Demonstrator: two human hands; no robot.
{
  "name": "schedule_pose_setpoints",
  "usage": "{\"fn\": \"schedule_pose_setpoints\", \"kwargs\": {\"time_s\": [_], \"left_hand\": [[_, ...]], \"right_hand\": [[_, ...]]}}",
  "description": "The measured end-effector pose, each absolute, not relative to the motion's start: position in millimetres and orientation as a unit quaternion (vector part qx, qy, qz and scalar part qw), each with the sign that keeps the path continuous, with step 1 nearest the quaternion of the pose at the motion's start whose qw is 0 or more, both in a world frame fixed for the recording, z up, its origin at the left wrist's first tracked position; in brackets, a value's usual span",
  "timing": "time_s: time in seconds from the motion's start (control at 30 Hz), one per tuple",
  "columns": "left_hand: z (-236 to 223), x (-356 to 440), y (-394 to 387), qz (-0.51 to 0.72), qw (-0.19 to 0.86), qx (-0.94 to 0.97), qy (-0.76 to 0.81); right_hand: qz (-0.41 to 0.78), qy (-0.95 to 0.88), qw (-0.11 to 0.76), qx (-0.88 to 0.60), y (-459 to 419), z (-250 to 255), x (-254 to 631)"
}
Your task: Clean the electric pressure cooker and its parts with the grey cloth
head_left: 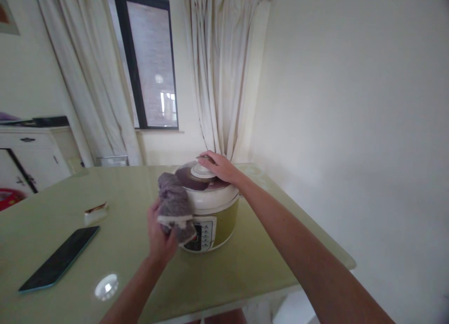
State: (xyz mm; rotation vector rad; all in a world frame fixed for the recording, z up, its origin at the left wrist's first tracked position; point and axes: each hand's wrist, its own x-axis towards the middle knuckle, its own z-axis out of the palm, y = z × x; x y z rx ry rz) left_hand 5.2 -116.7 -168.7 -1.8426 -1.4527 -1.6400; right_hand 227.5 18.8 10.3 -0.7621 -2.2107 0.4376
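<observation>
A white and olive-green electric pressure cooker (pixel 224 223) stands upright on the table, its control panel (pixel 204 234) facing me. In my left hand (pixel 162 235) is a bunched grey-purple cloth (pixel 175 202) with a pale edge strip. The cloth lies against the cooker's left side and covers part of the panel. My right hand (pixel 219 167) is on top of the cooker, fingers curled over the handle of its brown and white lid (pixel 192 178). Most of that handle is hidden under the hand.
The cooker rests on a glossy green table (pixel 133 193). To the left lie a dark tablet (pixel 59 258) and a small white packet (pixel 95 213). A wall (pixel 351 118) borders the table's right side. Curtains (pixel 224 71) and a window (pixel 150 62) are behind.
</observation>
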Motion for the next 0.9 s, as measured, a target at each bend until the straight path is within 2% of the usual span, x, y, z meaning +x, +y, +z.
{"fn": "schedule_pose_setpoints", "kwargs": {"time_s": [0.07,0.13,0.33,0.4,0.53,0.63,0.8,0.9], "left_hand": [[-169,25,-133,-0.543,0.25,-0.681,-0.423],[-163,45,-144,-0.494,0.317,-0.724,-0.361],[-165,91,-151,-0.276,0.446,-0.807,-0.27],[-167,96,-149,-0.247,0.461,-0.815,-0.248],[-160,87,-147,-0.32,0.439,-0.802,-0.249],[-156,71,-148,-0.416,0.394,-0.762,-0.3],[-163,27,-141,-0.483,0.354,-0.705,-0.381],[-170,2,-129,-0.544,0.241,-0.623,-0.507]], "right_hand": [[0.169,-0.863,0.371,-0.298,18,10,228],[0.169,-0.863,0.372,-0.298,17,10,228],[0.18,-0.863,0.372,-0.29,14,10,230],[0.182,-0.863,0.374,-0.286,14,10,230],[0.181,-0.861,0.382,-0.282,17,8,231],[0.182,-0.862,0.384,-0.276,21,5,230],[0.178,-0.86,0.391,-0.276,23,3,230],[0.181,-0.859,0.391,-0.277,21,5,230]]}}
